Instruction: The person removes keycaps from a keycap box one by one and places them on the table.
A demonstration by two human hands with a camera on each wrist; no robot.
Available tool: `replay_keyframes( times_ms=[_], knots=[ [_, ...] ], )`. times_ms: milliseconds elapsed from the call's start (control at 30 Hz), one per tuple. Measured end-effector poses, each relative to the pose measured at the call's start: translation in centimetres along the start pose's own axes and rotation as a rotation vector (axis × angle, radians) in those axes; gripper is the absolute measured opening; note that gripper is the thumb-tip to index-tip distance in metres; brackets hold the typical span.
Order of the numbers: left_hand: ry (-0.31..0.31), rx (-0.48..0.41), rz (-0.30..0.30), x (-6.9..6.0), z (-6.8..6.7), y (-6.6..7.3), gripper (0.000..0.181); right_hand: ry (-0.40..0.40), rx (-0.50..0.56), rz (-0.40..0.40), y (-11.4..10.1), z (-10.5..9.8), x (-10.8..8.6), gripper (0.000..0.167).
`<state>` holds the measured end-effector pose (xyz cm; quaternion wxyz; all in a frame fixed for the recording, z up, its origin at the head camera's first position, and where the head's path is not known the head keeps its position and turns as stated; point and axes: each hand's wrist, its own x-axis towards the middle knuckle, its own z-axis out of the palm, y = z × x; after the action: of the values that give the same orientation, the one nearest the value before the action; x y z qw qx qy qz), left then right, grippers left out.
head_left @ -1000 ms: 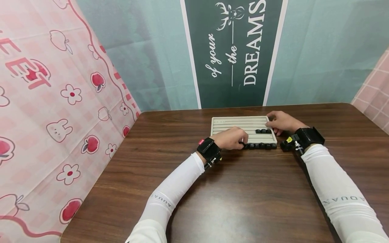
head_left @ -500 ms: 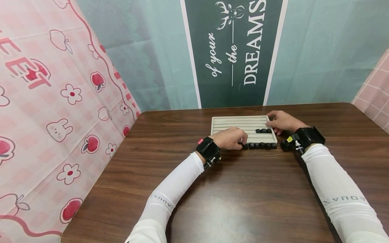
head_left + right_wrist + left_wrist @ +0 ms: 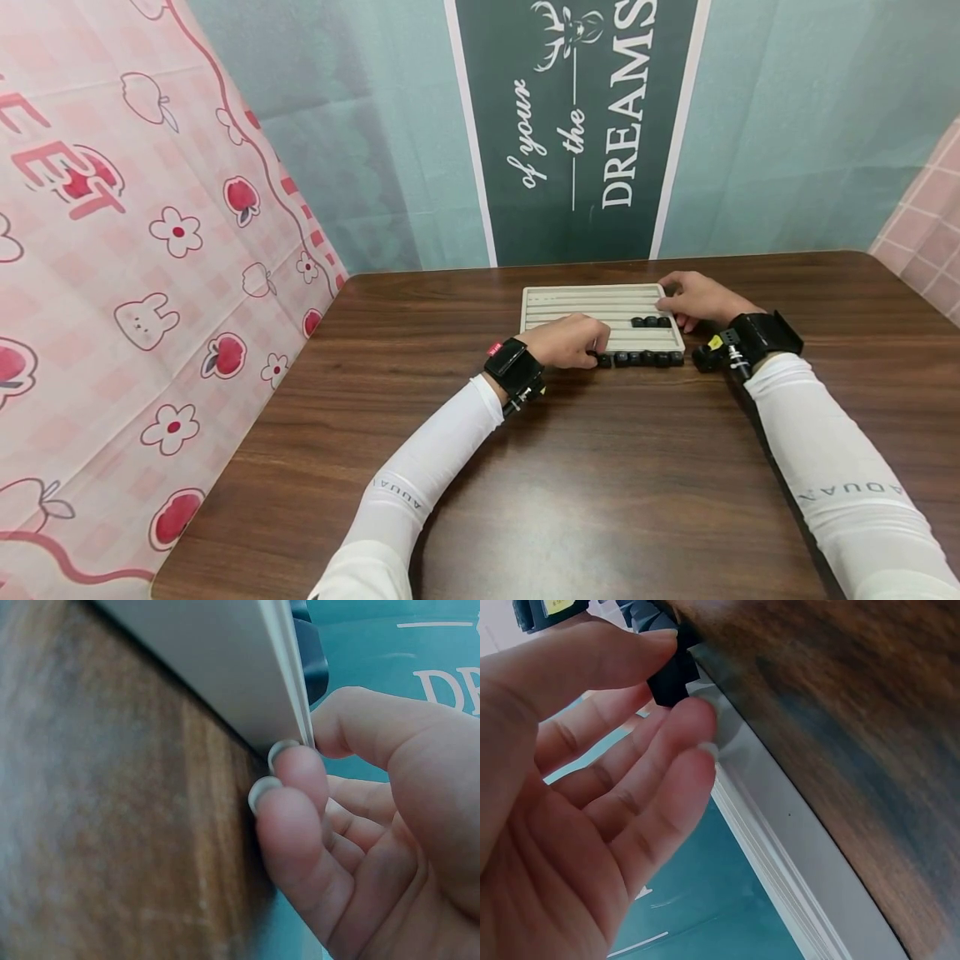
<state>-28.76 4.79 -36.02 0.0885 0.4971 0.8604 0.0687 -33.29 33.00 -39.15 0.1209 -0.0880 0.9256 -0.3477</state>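
A cream ridged tray [image 3: 577, 298] lies on the table with its long ridges running left to right. Several black keycaps [image 3: 648, 359] form a row along its front edge, and a few more keycaps [image 3: 650, 322] sit in a groove towards its right side. My left hand [image 3: 567, 340] pinches the keycap [image 3: 673, 679] at the row's left end between thumb and fingers; its other fingertips touch the tray's front wall [image 3: 780, 817]. At the right side, my right hand [image 3: 697, 298] grips the tray's edge, thumb at the rim and fingertips against the outer wall [image 3: 217, 667].
The brown wooden table [image 3: 570, 483] extends around the tray. Behind it hangs a green cloth backdrop [image 3: 405, 167] with lettering, and a pink patterned cloth [image 3: 195, 333] hangs on the left. Black camera mounts [image 3: 516, 368] sit on both wrists.
Almost nothing differs. The left hand stays at the row's left end and the right hand stays on the tray's edge; the tray and keycaps keep their places.
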Motion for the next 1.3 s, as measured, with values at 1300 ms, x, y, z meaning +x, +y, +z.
replay_keyframes(
  times_ms=[1300],
  knots=[
    [0.084,0.051,0.054,0.16,0.85,-0.18,0.01,-0.012,-0.015,-0.025,-0.14,-0.04,-0.24,0.059]
  ],
)
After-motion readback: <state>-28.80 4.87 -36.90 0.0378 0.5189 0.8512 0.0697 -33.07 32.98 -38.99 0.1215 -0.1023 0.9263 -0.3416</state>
